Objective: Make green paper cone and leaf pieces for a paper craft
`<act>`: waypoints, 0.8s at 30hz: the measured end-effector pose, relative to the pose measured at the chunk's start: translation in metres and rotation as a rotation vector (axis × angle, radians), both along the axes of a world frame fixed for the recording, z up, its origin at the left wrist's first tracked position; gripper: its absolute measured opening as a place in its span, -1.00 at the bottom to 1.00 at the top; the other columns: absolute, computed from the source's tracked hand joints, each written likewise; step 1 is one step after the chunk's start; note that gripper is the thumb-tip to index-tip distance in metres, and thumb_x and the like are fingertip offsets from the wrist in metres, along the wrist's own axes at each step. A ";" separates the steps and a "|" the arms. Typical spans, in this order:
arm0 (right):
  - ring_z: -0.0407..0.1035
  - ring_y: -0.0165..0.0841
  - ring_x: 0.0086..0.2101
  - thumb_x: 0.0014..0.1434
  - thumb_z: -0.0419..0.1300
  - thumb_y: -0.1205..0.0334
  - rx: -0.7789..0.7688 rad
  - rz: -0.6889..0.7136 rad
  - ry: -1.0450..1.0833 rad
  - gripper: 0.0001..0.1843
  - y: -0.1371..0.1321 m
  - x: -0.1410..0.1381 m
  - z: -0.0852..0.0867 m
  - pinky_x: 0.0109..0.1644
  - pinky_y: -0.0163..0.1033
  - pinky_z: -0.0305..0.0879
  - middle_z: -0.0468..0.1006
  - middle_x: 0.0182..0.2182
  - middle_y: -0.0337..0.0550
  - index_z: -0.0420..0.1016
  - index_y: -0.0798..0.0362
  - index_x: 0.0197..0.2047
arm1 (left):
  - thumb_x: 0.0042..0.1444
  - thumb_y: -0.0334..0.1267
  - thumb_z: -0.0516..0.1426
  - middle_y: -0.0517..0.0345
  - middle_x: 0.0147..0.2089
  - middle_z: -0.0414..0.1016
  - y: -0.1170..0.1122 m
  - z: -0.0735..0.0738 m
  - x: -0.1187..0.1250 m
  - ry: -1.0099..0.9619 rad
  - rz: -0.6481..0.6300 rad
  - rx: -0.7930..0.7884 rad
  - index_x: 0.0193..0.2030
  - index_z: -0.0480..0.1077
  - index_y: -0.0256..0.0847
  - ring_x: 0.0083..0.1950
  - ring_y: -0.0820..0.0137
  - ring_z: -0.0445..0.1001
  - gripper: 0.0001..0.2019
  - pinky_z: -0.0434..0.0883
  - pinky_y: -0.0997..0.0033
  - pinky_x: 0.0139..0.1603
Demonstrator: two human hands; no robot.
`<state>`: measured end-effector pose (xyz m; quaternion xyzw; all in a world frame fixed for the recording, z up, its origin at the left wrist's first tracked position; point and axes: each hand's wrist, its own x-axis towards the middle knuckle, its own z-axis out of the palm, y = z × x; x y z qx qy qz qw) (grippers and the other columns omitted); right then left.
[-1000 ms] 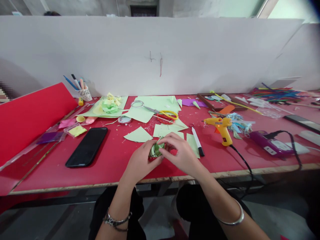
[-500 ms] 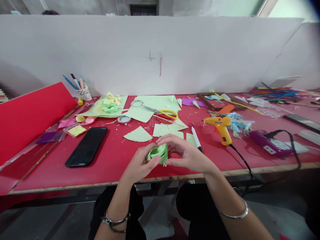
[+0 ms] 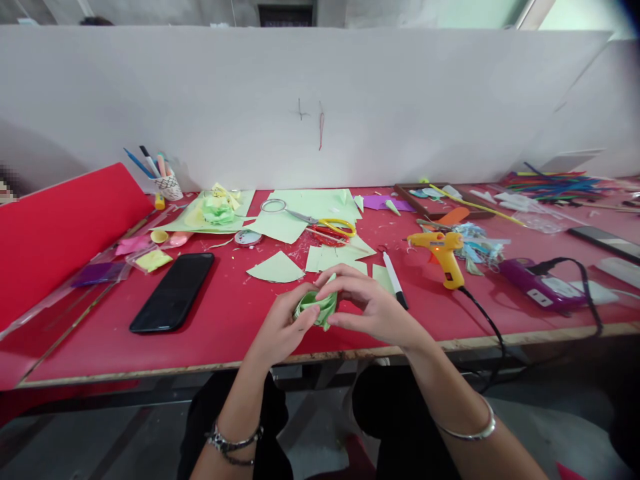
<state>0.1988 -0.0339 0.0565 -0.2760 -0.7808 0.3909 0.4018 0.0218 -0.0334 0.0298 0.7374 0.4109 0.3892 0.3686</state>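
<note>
Near the table's front edge, a green paper flower [image 3: 325, 309] made of curled layers is between my hands. My left hand [image 3: 285, 323] is closed around its left side, thumb on the front. My right hand [image 3: 367, 303] curves over the top and right side, its fingers on the outer paper. The flower's underside and some of my fingertips are hidden. Just beyond lies a pale green fan-shaped paper piece [image 3: 276, 267], with cut paper scraps [image 3: 337, 257] beside it. A white marker with a black end [image 3: 395, 280] rests to the right of my right hand.
A black phone [image 3: 173, 292] lies left. Scissors with yellow handles [image 3: 336, 225] rest on green sheets at the back. To the right are a yellow glue gun [image 3: 443, 257] with a trailing cord and a purple power strip [image 3: 543, 287]. A white partition [image 3: 400, 107] stands behind.
The green paper flower has turned and tilted slightly in my hands, and my right fingers have shifted a little over its top. The view has moved slightly; the table things stay put.
</note>
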 end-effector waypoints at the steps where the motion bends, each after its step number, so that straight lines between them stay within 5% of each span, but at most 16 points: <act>1: 0.27 -0.38 -0.18 0.01 0.20 0.30 -0.005 0.015 0.002 -0.75 0.000 0.000 0.000 -0.17 -0.27 0.31 0.27 -0.16 -0.11 0.37 0.01 -0.18 | 0.09 -0.08 -0.06 0.14 -0.34 0.45 0.000 0.001 0.000 -0.007 0.005 -0.003 -0.20 0.38 -0.15 -0.33 0.37 0.39 -0.71 0.38 0.43 -0.34; 10: 0.28 -0.43 -0.28 0.04 0.14 0.36 0.002 -0.085 -0.015 -0.89 0.000 -0.002 -0.003 -0.26 -0.31 0.32 0.28 -0.23 -0.13 0.36 0.05 -0.30 | 0.10 -0.14 -0.05 0.15 -0.30 0.45 0.001 -0.005 0.005 -0.024 -0.015 -0.068 -0.16 0.34 -0.19 -0.29 0.39 0.40 -0.73 0.37 0.44 -0.27; 24: 0.29 -0.49 -0.44 0.02 0.14 0.39 0.071 -0.223 -0.074 -0.93 0.003 0.000 -0.006 -0.36 -0.34 0.30 0.31 -0.40 -0.22 0.40 0.07 -0.37 | 0.08 -0.29 -0.02 0.10 -0.17 0.37 0.001 0.004 0.007 0.079 -0.092 0.151 -0.06 0.19 -0.22 -0.20 0.40 0.36 -0.74 0.30 0.48 -0.21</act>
